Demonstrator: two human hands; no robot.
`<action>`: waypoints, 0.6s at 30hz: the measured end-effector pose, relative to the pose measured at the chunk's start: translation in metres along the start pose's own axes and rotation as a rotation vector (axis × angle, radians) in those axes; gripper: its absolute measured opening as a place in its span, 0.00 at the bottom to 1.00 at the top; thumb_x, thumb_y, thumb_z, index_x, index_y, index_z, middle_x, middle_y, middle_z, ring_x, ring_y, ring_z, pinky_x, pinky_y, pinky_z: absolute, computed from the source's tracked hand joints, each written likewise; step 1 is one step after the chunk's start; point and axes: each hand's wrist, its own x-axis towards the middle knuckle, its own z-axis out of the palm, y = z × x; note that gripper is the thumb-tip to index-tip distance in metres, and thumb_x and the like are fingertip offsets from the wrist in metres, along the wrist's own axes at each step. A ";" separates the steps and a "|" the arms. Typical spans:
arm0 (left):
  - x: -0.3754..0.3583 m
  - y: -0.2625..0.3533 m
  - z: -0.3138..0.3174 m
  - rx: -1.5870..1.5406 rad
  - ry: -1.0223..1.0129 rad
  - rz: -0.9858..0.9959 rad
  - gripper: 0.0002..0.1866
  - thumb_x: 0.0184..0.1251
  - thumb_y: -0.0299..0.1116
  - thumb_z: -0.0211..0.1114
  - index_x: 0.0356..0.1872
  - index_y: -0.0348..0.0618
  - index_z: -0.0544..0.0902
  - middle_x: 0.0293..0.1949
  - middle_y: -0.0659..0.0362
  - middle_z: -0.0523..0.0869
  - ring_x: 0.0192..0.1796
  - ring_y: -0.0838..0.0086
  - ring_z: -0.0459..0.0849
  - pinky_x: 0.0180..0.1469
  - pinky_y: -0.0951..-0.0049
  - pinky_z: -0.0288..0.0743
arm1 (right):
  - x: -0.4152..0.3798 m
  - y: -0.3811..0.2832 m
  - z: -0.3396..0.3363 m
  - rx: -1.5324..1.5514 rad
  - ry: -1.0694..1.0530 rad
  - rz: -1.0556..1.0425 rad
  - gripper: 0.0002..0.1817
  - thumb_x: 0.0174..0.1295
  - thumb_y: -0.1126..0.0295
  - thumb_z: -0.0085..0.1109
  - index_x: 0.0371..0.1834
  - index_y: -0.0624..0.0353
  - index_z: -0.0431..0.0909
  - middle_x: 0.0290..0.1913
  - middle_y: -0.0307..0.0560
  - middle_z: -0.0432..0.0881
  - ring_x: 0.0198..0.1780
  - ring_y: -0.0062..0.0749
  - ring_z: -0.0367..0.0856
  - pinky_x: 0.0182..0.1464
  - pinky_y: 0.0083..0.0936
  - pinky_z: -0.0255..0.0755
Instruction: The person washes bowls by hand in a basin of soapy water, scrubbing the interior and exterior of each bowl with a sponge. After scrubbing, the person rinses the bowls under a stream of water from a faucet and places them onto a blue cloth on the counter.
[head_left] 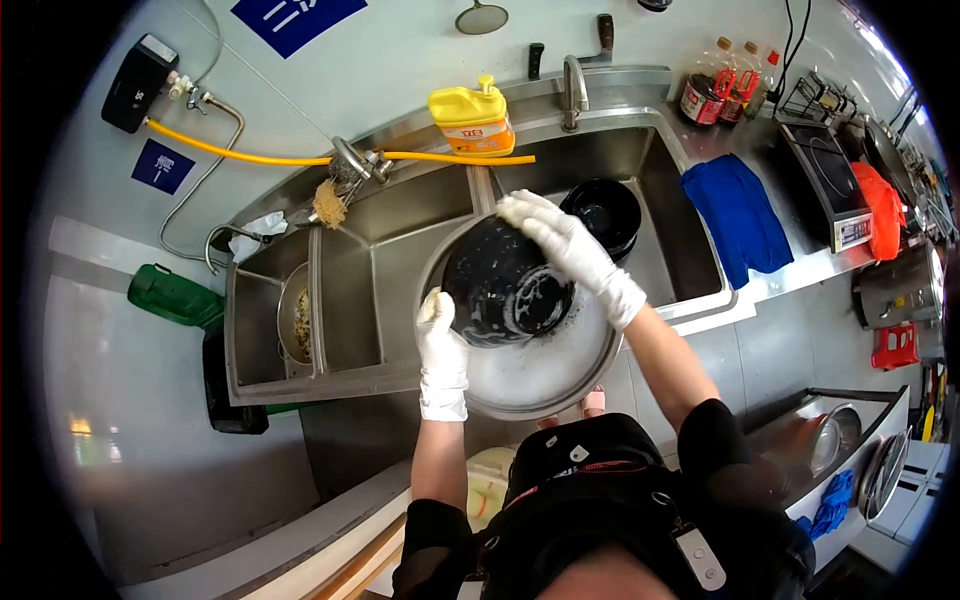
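Observation:
A large black bowl (487,275), wet and streaked with suds, is tilted over a wide metal basin (612,362) of white foamy water. What looks like its round foot faces me. My left hand (441,350), in a white glove, grips the bowl's left edge, thumb raised. Across the far right side of the bowl lies my right hand (570,240), gloved too, its fingers together and reaching over the far edge. Whether a cloth or sponge is under those fingers cannot be made out. Beside it, more black bowls (603,212) sit stacked in the right sink.
The steel sink unit (355,375) runs across, with a faucet (574,95) behind. A yellow jug (472,120) and yellow hose (430,157) are at the back. A blue cloth (737,215) lies on the right counter near an induction cooker (825,180). A green-lidded bin (175,297) stands left.

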 end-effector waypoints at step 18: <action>-0.007 -0.019 0.054 -0.322 0.062 -0.122 0.21 0.74 0.36 0.52 0.64 0.41 0.69 0.63 0.56 0.73 0.64 0.66 0.72 0.65 0.58 0.67 | 0.012 -0.037 0.049 -0.904 0.103 -0.295 0.20 0.55 0.73 0.54 0.53 0.57 0.76 0.55 0.51 0.78 0.58 0.49 0.74 0.65 0.40 0.62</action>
